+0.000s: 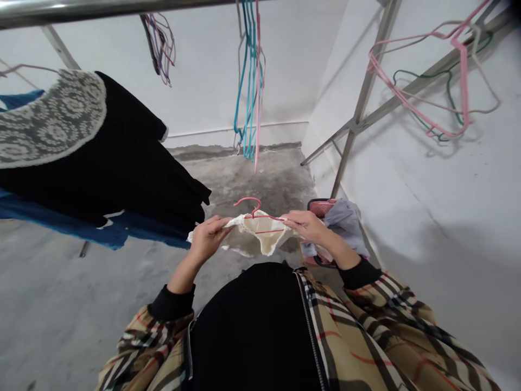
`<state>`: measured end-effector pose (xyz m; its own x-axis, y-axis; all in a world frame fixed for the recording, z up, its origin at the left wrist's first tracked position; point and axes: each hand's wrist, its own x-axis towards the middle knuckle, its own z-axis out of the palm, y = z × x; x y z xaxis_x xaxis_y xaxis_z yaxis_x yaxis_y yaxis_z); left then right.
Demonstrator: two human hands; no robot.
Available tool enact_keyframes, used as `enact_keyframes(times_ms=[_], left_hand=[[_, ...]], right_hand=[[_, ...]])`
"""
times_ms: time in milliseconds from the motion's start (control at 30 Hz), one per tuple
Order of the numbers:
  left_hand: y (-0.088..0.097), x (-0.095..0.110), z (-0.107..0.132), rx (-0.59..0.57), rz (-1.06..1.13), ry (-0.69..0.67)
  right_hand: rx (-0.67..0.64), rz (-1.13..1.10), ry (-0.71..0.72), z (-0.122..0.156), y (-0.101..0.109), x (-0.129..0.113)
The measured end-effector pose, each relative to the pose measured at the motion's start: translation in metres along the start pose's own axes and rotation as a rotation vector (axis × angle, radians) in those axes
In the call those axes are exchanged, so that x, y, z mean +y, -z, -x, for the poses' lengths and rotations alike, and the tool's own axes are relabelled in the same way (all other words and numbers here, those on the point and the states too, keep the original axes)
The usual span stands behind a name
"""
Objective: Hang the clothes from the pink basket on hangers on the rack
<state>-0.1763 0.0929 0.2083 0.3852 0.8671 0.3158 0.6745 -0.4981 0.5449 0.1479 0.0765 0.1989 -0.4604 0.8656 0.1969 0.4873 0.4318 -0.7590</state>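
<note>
A cream garment (266, 244) with a ruffled or lacy neckline hangs on a pink hanger (253, 209) in front of my body. The hanger's hook sticks up above the neckline. My left hand (208, 234) pinches the garment at its left shoulder, over the hanger's arm. At the opposite shoulder, my right hand (306, 225) grips the fabric and the hanger's end between thumb and fingers. The lower part of the garment is mostly out of sight beneath the neckline.
A metal rail (101, 8) crosses overhead. Blue hangers (248, 81) hang from it, and pink hangers (464, 81) hang at right. A black top (122, 146) with a lace yoke hangs at left. A basket of clothes (345, 222) stands on the floor by the right wall.
</note>
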Motion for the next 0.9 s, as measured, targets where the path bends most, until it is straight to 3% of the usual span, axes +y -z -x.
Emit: enact_keyframes(times_ms=[100,233,300,367,433,467,500,600,633,767,900], left_hand=[[0.009,-0.006,-0.001,0.0,0.06,0.006],[0.028,-0.029,0.0,0.06,0.026,0.046],[0.034,-0.043,0.0,0.174,-0.069,0.112],[0.035,-0.051,-0.001,0.383,-0.156,0.245],[0.028,-0.048,-0.003,0.572,-0.106,0.379],[0.021,-0.042,-0.004,0.594,0.001,0.429],[0.012,-0.033,-0.004,0.567,0.151,0.465],[-0.025,0.006,-0.002,0.201,0.729,0.586],[-0.038,0.02,-0.001,0.162,0.777,0.594],[-0.074,0.055,-0.001,0.144,0.849,0.591],[-0.072,0.048,-0.009,0.216,1.035,0.627]], right_hand=[[0.067,0.042,-0.021,0.0,0.008,-0.008],[0.166,0.062,-0.03,0.007,0.029,-0.014],[0.221,0.09,-0.033,0.01,0.036,-0.016],[0.274,0.133,-0.05,0.012,0.034,-0.017],[0.315,0.172,-0.094,0.01,0.024,-0.017],[0.335,0.185,-0.127,0.008,0.015,-0.017],[0.356,0.192,-0.164,0.005,0.004,-0.017],[0.355,0.184,-0.263,-0.007,-0.036,-0.021],[0.324,0.172,-0.278,-0.011,-0.051,-0.024],[0.221,0.035,-0.194,-0.025,-0.096,-0.037],[0.168,-0.227,-0.04,-0.03,-0.108,-0.042]])
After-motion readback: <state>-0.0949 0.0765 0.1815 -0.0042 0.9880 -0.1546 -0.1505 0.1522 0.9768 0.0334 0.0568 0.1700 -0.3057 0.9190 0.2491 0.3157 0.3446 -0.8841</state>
